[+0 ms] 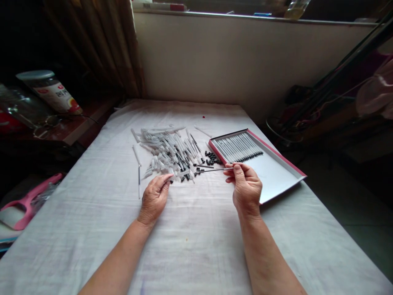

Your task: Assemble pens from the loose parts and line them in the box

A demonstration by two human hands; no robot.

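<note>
Between finger and thumb, my left hand (155, 196) pinches a clear pen barrel (181, 175) that points right. Facing it, my right hand (245, 184) grips the end of a dark ink refill (213, 170), its thin tip pointing left toward the barrel. Whether tip and barrel touch, I cannot tell. Behind my hands lies a loose heap of clear pen parts (166, 145). Several small black caps (211, 157) are scattered at the heap's right side. A shallow red-edged box lid (276, 180), just behind my right hand, holds a row of pens (238, 147) with black ends.
A white cloth (190, 246) covers the table. Pink-handled scissors (27, 200) lie off its left edge. On a side shelf stands a lidded jar (50, 92). The wall (215, 61) rises behind the table, and a tiny red bit (203, 117) lies near the far edge.
</note>
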